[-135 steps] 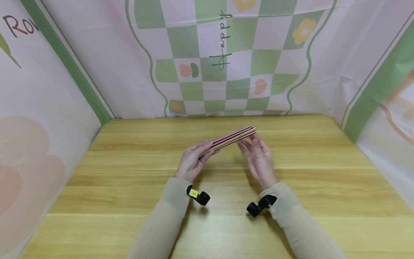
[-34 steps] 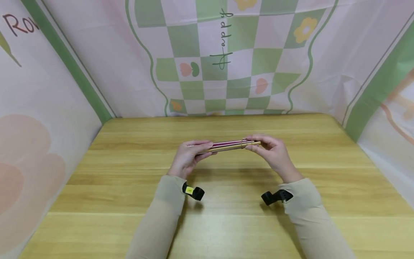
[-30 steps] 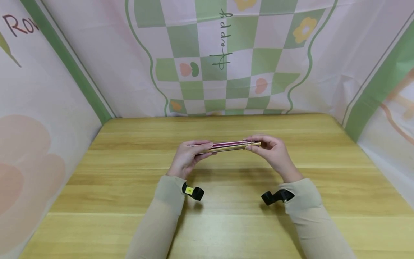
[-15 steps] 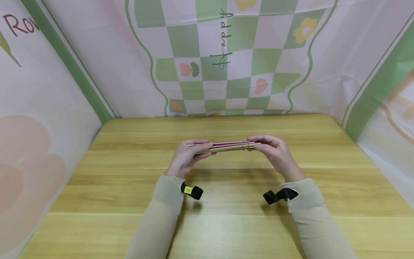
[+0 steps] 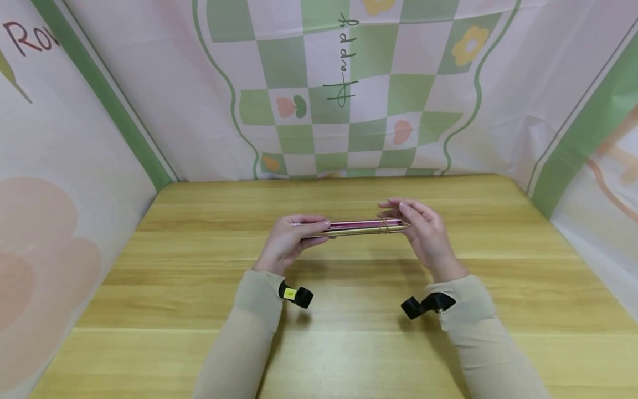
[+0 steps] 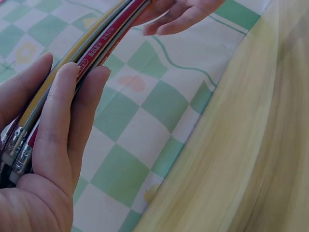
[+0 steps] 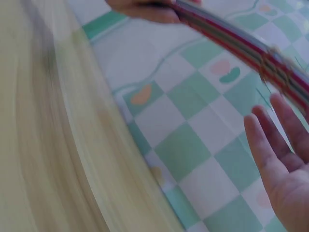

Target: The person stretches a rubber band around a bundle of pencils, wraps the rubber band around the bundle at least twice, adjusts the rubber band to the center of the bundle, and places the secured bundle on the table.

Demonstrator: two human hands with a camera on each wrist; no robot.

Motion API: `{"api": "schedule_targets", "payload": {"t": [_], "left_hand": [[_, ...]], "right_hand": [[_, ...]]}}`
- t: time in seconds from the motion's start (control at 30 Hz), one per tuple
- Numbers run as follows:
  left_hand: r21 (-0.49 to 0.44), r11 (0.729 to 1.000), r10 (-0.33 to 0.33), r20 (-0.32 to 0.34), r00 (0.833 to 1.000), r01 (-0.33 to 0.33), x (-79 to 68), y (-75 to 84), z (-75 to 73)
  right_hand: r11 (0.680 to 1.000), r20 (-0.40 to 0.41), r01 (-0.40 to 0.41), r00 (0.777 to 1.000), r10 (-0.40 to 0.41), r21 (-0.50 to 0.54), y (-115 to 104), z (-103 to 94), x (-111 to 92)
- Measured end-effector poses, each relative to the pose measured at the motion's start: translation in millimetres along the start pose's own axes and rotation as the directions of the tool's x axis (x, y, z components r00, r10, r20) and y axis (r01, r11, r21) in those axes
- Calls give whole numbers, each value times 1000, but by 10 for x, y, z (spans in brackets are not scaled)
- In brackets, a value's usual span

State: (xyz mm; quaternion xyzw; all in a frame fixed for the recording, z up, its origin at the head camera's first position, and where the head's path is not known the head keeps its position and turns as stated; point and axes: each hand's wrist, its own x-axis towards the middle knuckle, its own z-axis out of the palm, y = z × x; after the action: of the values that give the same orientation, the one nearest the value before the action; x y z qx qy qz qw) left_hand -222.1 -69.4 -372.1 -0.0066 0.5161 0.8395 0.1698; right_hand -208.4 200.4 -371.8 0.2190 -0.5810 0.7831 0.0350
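A bundle of pencils (image 5: 356,225), pink-red and yellow, lies nearly level in the air above the table. My left hand (image 5: 285,241) grips its left end, thumb on top and fingers around. In the left wrist view, metal ferrules and erasers of the pencils (image 6: 99,48) show by the palm. Thin rubber bands (image 5: 385,225) circle the bundle near its right end; they also show as brownish loops in the right wrist view. My right hand (image 5: 432,239) is at that end, its fingers (image 7: 260,140) extended and apart beside the bundle; the pencil tips reach its base.
The wooden table (image 5: 349,343) spreads beneath both hands. Behind it hangs a cloth backdrop (image 5: 369,100) with green checks, and printed cloth covers both sides. Each wrist wears a black camera mount (image 5: 301,297).
My right hand has let go of the banded end, its thumb lifting and its fingers straightening. The bundle has turned slightly and now lies more level; the left hand keeps its grip.
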Motion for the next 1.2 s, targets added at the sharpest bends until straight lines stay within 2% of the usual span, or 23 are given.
{"api": "schedule_targets", "payload": {"t": [0.17,0.3,0.47,0.83,1.07,1.2], "left_hand": [[20,1000,-15,22,1000,14,-12,-39,66],[14,1000,-5,34,999,5,-7,-79,89],[28,999,16,46,999,-17,3,-121,106],[119,993,25,6,1000,-25,7,-162,160],[177,984,16,44,999,-23,6,-194,169],[199,980,7,57,998,-18,-3,-183,165]], "right_hand": [[996,-21,-11,1000,13,94,20,111,1],[993,-37,-25,999,29,113,27,180,-6],[998,-67,-30,997,34,60,37,223,-21],[997,-70,2,998,-7,-75,116,236,-26],[985,-95,-55,995,40,-161,142,215,-32],[981,-88,-93,993,79,-171,129,201,-27]]}}
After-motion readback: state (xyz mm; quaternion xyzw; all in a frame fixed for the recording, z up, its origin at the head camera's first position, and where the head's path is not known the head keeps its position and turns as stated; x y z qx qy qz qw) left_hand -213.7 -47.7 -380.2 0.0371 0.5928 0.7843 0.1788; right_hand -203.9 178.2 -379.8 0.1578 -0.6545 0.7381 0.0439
